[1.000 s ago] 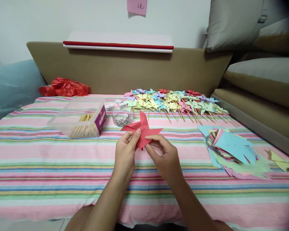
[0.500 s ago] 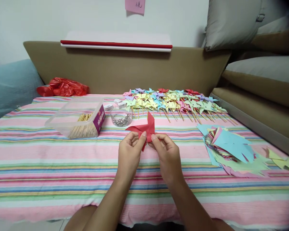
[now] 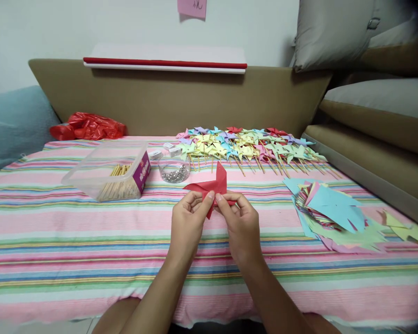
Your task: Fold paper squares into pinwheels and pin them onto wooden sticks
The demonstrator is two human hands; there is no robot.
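Observation:
A red paper pinwheel [image 3: 220, 180] with folded blades is held up in front of me over the striped cloth. My left hand [image 3: 190, 215] pinches it from the left, thumb pressed near its centre. From the other side my right hand [image 3: 239, 218] grips it too, thumb tip close to the left one. The fingers behind the paper are partly hidden. Beyond the hands stands a round clear tub [image 3: 174, 173] of small silvery metal pieces. Left of it, a clear plastic box [image 3: 85, 178] lies with thin wooden sticks [image 3: 120, 183] inside.
Many finished pinwheels on sticks [image 3: 245, 150] lie in rows at the back right. A pile of cut coloured paper [image 3: 334, 208] is at the right. A red plastic bag [image 3: 90, 126] sits at the back left, and cushions [image 3: 376, 111] are stacked along the right edge.
Both thumbs have come closer together at the pinwheel's centre, and its upper blade stands slightly further right. The whole view has shifted a little.

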